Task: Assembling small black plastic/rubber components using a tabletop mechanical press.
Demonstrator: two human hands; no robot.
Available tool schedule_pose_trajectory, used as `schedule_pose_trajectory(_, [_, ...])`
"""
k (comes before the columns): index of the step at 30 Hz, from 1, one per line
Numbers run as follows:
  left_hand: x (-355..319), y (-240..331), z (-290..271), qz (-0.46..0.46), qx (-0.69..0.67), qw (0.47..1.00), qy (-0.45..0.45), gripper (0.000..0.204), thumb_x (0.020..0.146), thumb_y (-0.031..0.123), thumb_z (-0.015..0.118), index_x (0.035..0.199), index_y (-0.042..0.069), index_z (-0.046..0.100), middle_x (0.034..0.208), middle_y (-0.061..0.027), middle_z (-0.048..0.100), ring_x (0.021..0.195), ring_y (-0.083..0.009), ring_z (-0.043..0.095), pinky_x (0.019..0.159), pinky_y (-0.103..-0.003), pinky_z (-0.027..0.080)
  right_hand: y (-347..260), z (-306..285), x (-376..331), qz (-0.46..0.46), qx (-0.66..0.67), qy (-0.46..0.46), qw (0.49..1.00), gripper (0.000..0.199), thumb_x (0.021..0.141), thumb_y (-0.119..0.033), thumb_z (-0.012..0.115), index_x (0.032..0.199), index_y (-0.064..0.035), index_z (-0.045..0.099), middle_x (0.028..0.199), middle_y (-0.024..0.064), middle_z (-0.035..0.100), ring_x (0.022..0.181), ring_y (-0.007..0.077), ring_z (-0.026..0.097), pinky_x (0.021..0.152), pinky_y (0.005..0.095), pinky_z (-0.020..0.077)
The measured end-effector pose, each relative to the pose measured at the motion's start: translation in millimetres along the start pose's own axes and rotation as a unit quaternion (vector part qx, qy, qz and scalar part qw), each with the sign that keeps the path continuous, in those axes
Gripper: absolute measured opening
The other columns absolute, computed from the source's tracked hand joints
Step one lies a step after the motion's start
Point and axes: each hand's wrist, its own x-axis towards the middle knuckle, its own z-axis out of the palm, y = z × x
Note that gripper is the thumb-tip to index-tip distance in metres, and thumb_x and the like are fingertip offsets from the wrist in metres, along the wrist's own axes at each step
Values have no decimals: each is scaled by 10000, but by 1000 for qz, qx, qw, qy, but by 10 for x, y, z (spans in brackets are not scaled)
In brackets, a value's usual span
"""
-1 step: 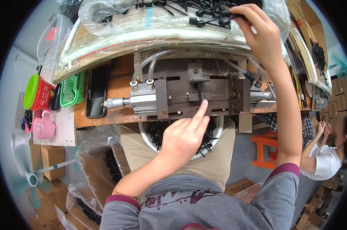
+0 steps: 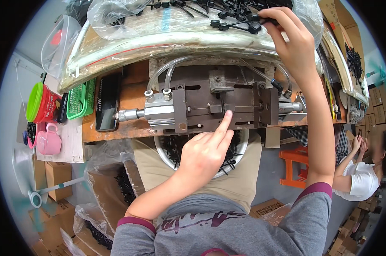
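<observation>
My left hand (image 2: pixel 203 155) is over the front of a dark metal clamping fixture (image 2: pixel 244 96). Its index finger is stretched out, the tip at a small black stemmed part (image 2: pixel 222 102) set between the fixture's middle blocks. The other fingers are partly bent, and nothing shows in them. At the far right of the bench, my right hand (image 2: pixel 293 47) pinches a black plastic stemmed part (image 2: pixel 267 20) between thumb and fingers. It is at the edge of a pile of similar black parts (image 2: pixel 231 25) on a plastic-covered surface.
Air cylinders (image 2: pixel 159 114) with clear hoses flank the fixture. A white-rimmed basin (image 2: pixel 243 155) of black parts sits on my lap. On the left are a phone (image 2: pixel 107 102), a green basket (image 2: pixel 81 102) and a pink cup (image 2: pixel 50 141). Another person (image 2: pixel 359 170) sits at right, near an orange stool (image 2: pixel 293 166).
My right hand has shifted slightly toward me and to the right, at the pile's edge. My left hand has barely moved.
</observation>
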Motion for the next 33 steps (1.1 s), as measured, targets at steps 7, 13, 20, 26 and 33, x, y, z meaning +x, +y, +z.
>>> schedule_pose_trajectory(7, [21, 2, -43, -22, 44, 999, -21, 241, 760, 106, 777, 988, 36, 738, 1310, -119, 670, 660, -171, 681, 635, -283, 542, -307, -82, -353, 8, 57, 55, 997, 234, 835, 108, 660, 1047, 13, 691, 1017, 107, 704, 869, 200, 691, 767, 285, 556])
schedule_pose_trajectory(13, [44, -73, -58, -40, 3, 999, -19, 270, 735, 104, 806, 992, 49, 744, 1262, -100, 698, 625, -179, 670, 595, -278, 533, -664, -111, -664, -28, 120, 57, 991, 285, 759, 176, 678, 1015, 51, 682, 976, 179, 718, 894, 310, 715, 766, 351, 582])
schedule_pose_trajectory(20, [109, -36, -198, -124, -231, 965, -2, 283, 771, 41, 814, 1038, 2, 729, 1173, -133, 721, 811, -184, 741, 704, -269, 604, -926, -131, -1182, -8, 133, 1, 991, 272, 753, 62, 714, 1024, 71, 694, 1065, 247, 715, 844, 305, 735, 682, 346, 611])
schedule_pose_trajectory(26, [98, 50, -339, -154, -448, 880, 22, 366, 757, -89, 801, 1107, -44, 705, 1067, -151, 710, 895, -194, 727, 753, -295, 629, -1161, -76, -1248, -38, 155, -22, 987, 286, 725, -42, 706, 972, 103, 705, 1087, 298, 698, 842, 309, 742, 707, 359, 628])
schedule_pose_trajectory(33, [-17, -8, -169, -32, -89, 995, 15, 291, 777, 58, 766, 1042, -32, 685, 1202, -166, 668, 912, -281, 679, 761, -329, 572, -1111, -129, -1308, 84, 104, 44, 990, 401, 679, 181, 643, 1056, 67, 717, 1047, 212, 716, 808, 279, 715, 652, 331, 582])
